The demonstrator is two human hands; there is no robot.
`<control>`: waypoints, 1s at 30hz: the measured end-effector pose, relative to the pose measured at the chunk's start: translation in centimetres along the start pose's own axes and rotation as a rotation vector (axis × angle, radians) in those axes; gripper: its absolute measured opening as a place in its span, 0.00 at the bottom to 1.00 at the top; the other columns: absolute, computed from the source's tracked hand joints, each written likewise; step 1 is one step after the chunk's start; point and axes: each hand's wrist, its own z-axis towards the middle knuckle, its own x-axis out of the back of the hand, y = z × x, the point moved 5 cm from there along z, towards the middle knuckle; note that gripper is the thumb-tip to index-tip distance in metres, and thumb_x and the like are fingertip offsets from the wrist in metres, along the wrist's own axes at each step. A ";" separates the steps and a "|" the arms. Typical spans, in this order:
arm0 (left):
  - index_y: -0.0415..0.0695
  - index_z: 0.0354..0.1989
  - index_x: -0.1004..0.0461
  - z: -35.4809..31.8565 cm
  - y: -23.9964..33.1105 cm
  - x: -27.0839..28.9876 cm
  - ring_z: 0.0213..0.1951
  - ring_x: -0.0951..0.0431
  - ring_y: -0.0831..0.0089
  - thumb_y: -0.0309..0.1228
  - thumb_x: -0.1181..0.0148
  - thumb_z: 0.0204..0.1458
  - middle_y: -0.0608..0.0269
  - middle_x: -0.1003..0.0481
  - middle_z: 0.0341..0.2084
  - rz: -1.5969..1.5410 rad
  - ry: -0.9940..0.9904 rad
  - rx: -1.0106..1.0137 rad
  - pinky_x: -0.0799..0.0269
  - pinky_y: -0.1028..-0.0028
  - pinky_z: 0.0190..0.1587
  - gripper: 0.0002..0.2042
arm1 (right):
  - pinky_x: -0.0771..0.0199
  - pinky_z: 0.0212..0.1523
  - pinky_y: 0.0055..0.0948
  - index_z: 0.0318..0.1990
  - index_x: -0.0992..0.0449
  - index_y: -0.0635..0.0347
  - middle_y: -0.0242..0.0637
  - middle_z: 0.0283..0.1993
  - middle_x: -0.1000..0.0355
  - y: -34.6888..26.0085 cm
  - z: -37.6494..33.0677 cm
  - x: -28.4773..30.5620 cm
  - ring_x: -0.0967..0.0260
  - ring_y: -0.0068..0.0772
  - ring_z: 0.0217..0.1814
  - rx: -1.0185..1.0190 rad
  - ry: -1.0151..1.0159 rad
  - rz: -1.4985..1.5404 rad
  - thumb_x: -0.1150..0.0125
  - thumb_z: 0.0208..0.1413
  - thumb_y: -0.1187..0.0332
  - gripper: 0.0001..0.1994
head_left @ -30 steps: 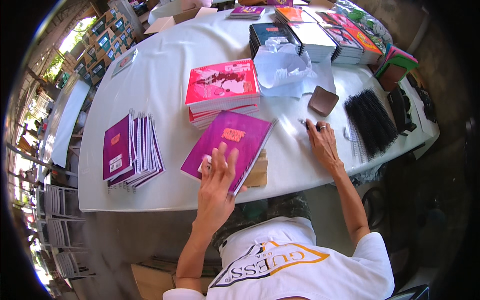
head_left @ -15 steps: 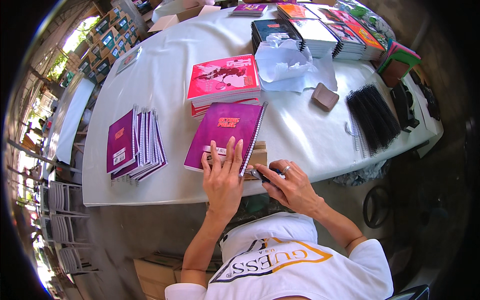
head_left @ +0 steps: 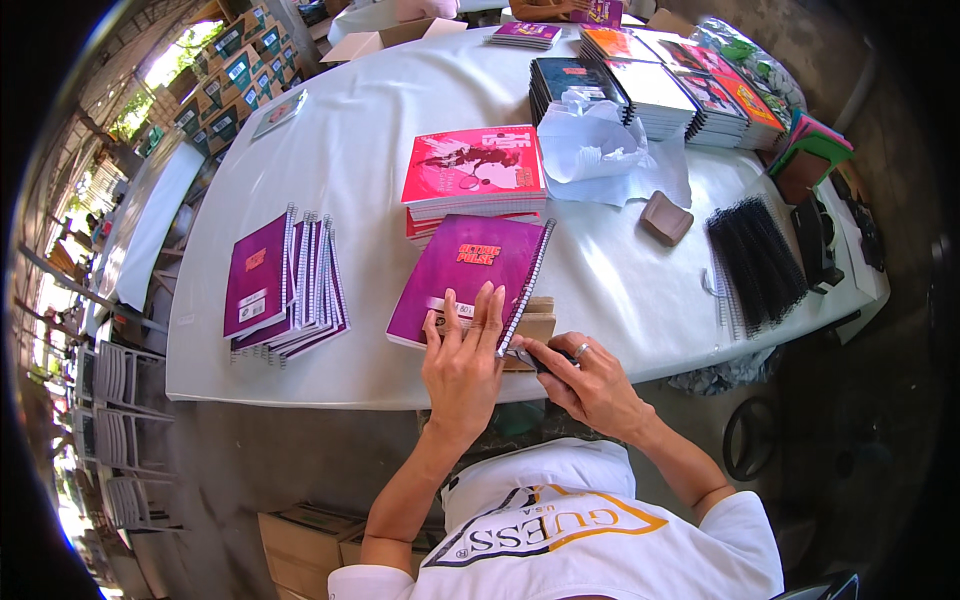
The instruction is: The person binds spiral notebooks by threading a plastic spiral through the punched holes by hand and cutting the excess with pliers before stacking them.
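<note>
A purple spiral notebook (head_left: 450, 262) lies slightly turned at the table's near edge, its wire coil (head_left: 532, 278) along the right side. My left hand (head_left: 462, 378) rests flat on its lower cover, fingers stretched out. In my right hand (head_left: 595, 385) is a pair of pliers with dark handles, and their metal jaws (head_left: 516, 352) are at the coil's lower end. Whether the jaws grip the wire is too small to tell. Beneath the coil side, a brown block (head_left: 538, 318) shows partly. Behind the notebook stands a stack of pink-covered notebooks (head_left: 470, 165).
Several purple notebooks (head_left: 262, 275) lie fanned at left. White crumpled paper (head_left: 600, 150), a brown block-like piece (head_left: 667, 218) and a bundle of black coils (head_left: 757, 262) are at right. Notebook stacks (head_left: 640, 90) line the far right. Across the table, another person's hand (head_left: 578, 8) is by a purple notebook.
The whole view has shifted a little, bringing the far person's hand into sight. My right hand has brought the pliers' jaws closer to the coil's end. My left hand stays on the cover.
</note>
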 end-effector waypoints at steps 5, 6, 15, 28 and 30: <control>0.48 0.67 0.38 -0.2 -0.8 1.0 0.64 0.37 0.48 0.22 0.36 0.43 0.63 0.33 0.63 0.012 0.047 -0.047 0.42 0.49 0.64 0.37 | 0.27 0.40 0.35 0.58 0.30 0.63 0.45 0.35 0.28 2.2 0.7 -1.3 0.29 0.43 0.33 -0.654 -0.583 1.081 0.51 0.67 0.65 0.17; 0.47 0.67 0.38 -0.1 -1.3 1.8 0.64 0.36 0.49 0.21 0.37 0.43 0.63 0.33 0.63 0.017 0.060 -0.048 0.43 0.49 0.64 0.37 | 0.27 0.40 0.37 0.56 0.29 0.63 0.47 0.35 0.28 1.5 2.0 -0.9 0.28 0.45 0.35 -0.486 -0.475 0.861 0.51 0.66 0.64 0.16; 0.50 0.65 0.33 1.8 -13.8 20.6 0.64 0.33 0.63 0.16 0.42 0.51 0.60 0.31 0.62 0.055 0.623 0.140 0.30 0.70 0.58 0.30 | 0.34 0.50 0.43 0.50 0.29 0.66 0.49 0.44 0.32 -4.8 9.6 -17.4 0.35 0.47 0.52 0.343 -0.031 -0.292 0.45 0.56 0.69 0.16; 0.58 0.67 0.38 1.2 -30.8 19.9 0.67 0.45 0.41 0.42 0.42 0.57 0.65 0.43 0.69 -1.118 0.501 -0.174 0.43 0.49 0.66 0.28 | 0.43 0.66 0.46 0.69 0.47 0.55 0.51 0.64 0.40 -1.5 22.8 -14.2 0.42 0.49 0.67 0.059 0.154 0.664 0.23 0.40 0.69 0.47; 0.61 0.68 0.39 0.6 -33.2 19.0 0.70 0.51 0.40 0.48 0.42 0.56 0.67 0.47 0.71 -1.361 0.432 -0.296 0.48 0.46 0.68 0.30 | 0.38 0.64 0.43 0.66 0.38 0.55 0.48 0.62 0.34 -6.0 26.2 -14.6 0.37 0.44 0.64 0.019 0.027 1.096 0.28 0.46 0.71 0.38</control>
